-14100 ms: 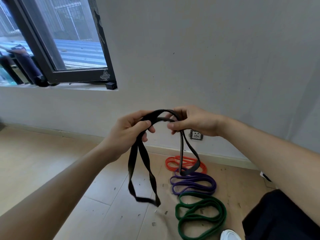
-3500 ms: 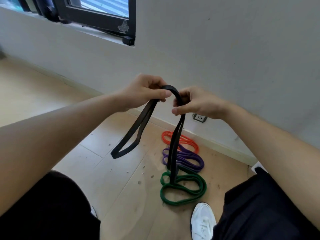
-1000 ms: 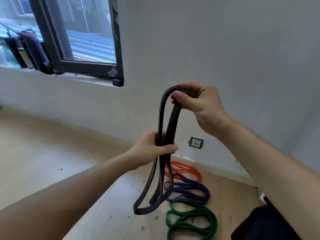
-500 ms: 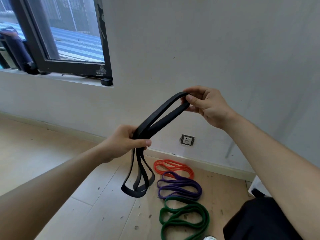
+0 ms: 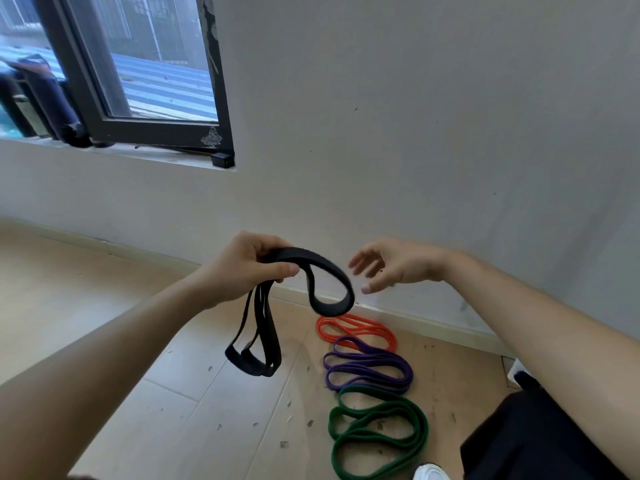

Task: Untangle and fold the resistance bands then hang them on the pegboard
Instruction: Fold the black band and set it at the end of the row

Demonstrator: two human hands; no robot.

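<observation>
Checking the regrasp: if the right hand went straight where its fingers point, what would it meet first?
Probably the black band, its loop drooping from the left hand just ahead of the open right hand; depth is unclear from one view.

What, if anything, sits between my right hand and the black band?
Nothing visible. The right hand is open beside the black band, which the left hand grips; only air separates them.

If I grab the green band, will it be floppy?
Probably floppy: the green band lies in soft loops on the floor. The similar black band droops from the left hand, so it would likely dangle, not roll.
</observation>
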